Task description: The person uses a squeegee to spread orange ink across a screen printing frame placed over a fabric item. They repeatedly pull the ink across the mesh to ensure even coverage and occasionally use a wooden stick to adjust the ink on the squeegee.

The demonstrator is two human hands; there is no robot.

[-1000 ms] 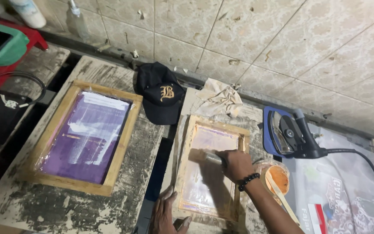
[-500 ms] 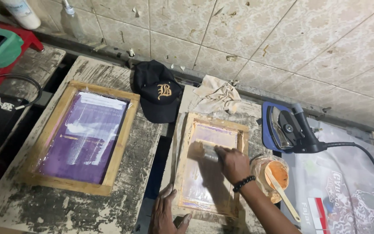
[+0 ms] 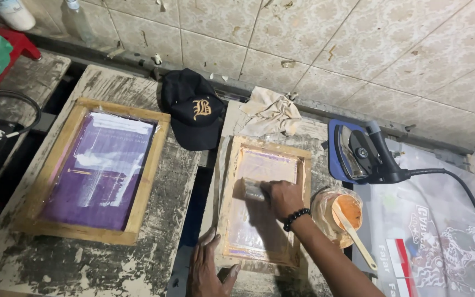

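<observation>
Right hand (image 3: 283, 198) closed round a small squeegee (image 3: 253, 190), blade pressed flat on the mesh of the small wooden screen frame (image 3: 263, 204) near centre. Left hand (image 3: 209, 270) spread open, flat on the near-left corner — pinning the frame against sliding. Orange ink tub (image 3: 339, 213) just right, within reach.

Dim, warm indoor light falls from above. Soft shadows gather in the gaps beside the bench (image 3: 89, 264). The picture is fairly sharp, slightly grainy.

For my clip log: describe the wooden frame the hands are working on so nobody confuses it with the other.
On the worn paint-flecked worktable, find the black cap. Right of it lies the smaller wooden screen frame, between cap and orange paste tub. Its mesh is pale pink, not purple, with the right hand inside.
</observation>
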